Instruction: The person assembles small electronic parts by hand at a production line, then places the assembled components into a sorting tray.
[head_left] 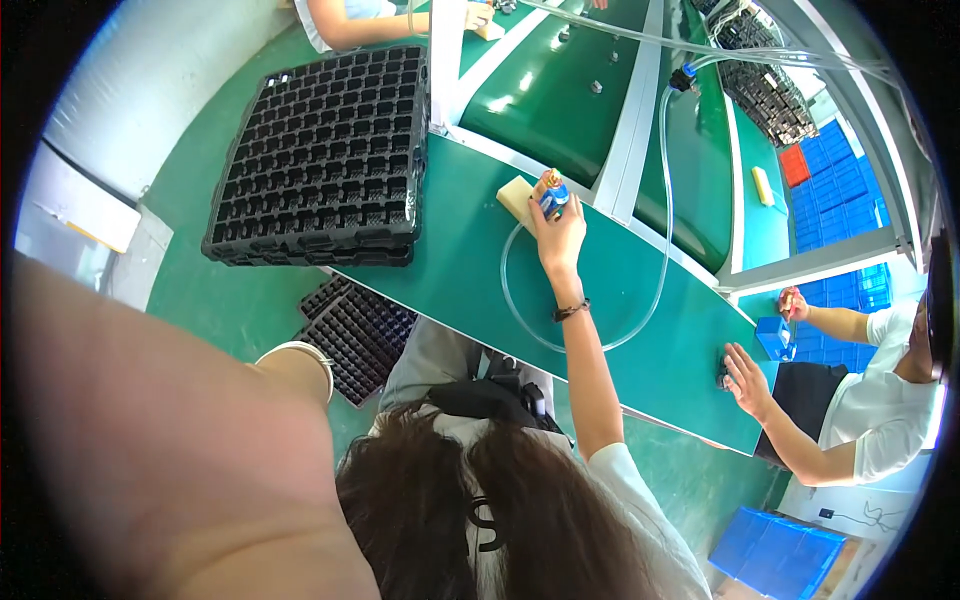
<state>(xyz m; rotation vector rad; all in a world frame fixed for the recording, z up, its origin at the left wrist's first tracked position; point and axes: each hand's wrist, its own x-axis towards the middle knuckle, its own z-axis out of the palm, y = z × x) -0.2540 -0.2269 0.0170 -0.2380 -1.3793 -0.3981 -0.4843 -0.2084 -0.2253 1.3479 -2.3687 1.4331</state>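
Note:
My right hand [560,228], with a dark bracelet at its wrist, is closed around a small blue cylindrical piece with a brass-coloured end [552,196]. It is over the green bench, right beside a pale yellow block [517,200]. A clear thin hose [507,290] loops over the bench from near the block, passing under my right forearm. Where its near end attaches is hidden. My left arm [180,430] fills the lower left, raised very close to the camera and blurred; its hand is outside the picture.
Stacked black compartment trays [320,150] stand at the bench's left end; more trays [360,340] lie below. Beyond the green bench [450,240] runs a green conveyor belt [550,110] with small parts. A co-worker [880,390] sits at right, another person's arm [370,25] at top. Blue crates [840,190] stand behind.

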